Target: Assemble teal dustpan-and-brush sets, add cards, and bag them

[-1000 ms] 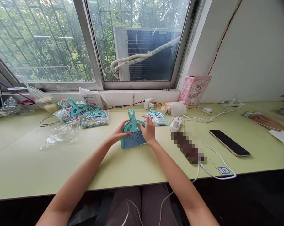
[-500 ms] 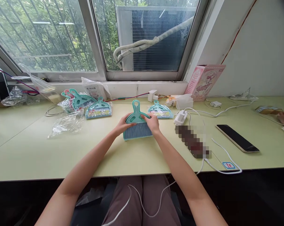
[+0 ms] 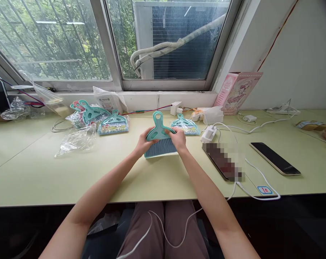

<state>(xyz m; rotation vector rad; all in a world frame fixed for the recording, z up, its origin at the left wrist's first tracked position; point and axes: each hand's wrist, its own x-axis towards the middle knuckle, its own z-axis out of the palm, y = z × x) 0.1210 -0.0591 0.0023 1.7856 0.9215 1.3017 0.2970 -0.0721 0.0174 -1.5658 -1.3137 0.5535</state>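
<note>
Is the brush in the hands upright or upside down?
Upright: the brush has its looped handle on top and bristles below, gripped by the left hand and right hand.

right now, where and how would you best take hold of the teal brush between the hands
Probably by its looped handle, from the far side: that part rises narrow and uncovered, while the left hand and right hand cover the wide shoulders of the brush.
</note>
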